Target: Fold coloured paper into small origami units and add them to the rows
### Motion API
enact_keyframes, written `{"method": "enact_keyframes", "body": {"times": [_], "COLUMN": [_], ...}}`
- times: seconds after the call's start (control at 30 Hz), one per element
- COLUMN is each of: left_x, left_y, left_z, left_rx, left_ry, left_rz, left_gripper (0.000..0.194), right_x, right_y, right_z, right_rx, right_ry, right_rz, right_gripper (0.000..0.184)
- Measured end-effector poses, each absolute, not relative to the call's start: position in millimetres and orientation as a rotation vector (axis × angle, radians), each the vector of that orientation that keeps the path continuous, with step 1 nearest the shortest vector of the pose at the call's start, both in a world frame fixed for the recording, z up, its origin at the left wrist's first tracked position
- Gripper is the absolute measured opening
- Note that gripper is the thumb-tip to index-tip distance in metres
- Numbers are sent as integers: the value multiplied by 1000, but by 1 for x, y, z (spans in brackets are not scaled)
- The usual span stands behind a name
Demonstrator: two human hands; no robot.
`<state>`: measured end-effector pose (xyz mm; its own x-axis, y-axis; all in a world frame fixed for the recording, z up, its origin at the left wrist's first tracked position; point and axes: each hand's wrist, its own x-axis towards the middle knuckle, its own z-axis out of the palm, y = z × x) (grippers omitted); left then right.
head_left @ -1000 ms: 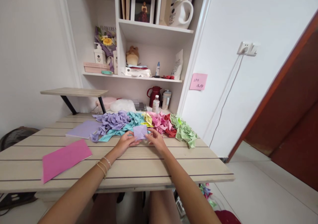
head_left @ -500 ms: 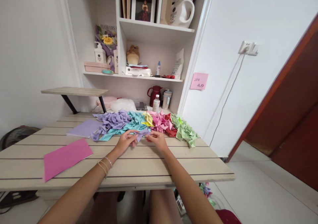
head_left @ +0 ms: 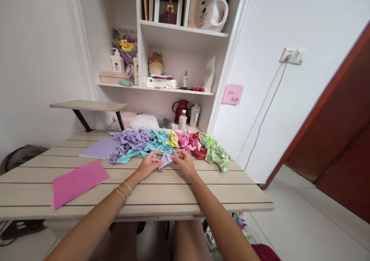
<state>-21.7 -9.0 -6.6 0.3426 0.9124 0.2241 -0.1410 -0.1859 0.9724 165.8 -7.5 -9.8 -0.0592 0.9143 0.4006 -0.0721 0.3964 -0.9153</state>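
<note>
A small folded piece of purple paper (head_left: 165,160) is held between my two hands, just above the slatted table. My left hand (head_left: 149,165) pinches its left side, with thumb and fingers closed on it. On the right edge, my right hand (head_left: 184,162) grips it between thumb and fingertips. Right behind the hands lies a long heap of folded paper pieces, sorted by colour: purple (head_left: 133,140), blue (head_left: 158,139), yellow (head_left: 172,138), pink (head_left: 187,139), red (head_left: 199,153) and green (head_left: 214,153).
Left on the table (head_left: 138,199) lie a pink paper stack (head_left: 81,184) and a purple paper stack (head_left: 98,149). A small raised stand (head_left: 89,105) is at the back left. Behind the heap stand a bottle (head_left: 182,120), a dark red jug (head_left: 180,111) and a tumbler (head_left: 194,115).
The purple paper has turned between my hands and now shows a flatter, triangular face. Both hands stay in nearly the same place, and the view has shifted slightly.
</note>
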Motion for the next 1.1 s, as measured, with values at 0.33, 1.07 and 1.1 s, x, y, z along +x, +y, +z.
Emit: {"method": "enact_keyframes", "body": {"times": [0.33,1.07,1.1], "left_x": [-21,-25,-25], "left_y": [0,-4,-4], "left_z": [-14,-8,-9], "left_rx": [1403,1147,1153], "left_ry": [845,652,654], "left_rz": [1018,955,960], "left_gripper": [31,19,19], "right_x": [160,159,159], "right_y": [-12,-13,-12], "right_z": [-9,-10,-10], "right_rx": [-726,-811,-813], "right_ry": [-1386,-1466,-1470], "right_rz": [1106,1182,1167], "right_gripper": [63,28,27]}}
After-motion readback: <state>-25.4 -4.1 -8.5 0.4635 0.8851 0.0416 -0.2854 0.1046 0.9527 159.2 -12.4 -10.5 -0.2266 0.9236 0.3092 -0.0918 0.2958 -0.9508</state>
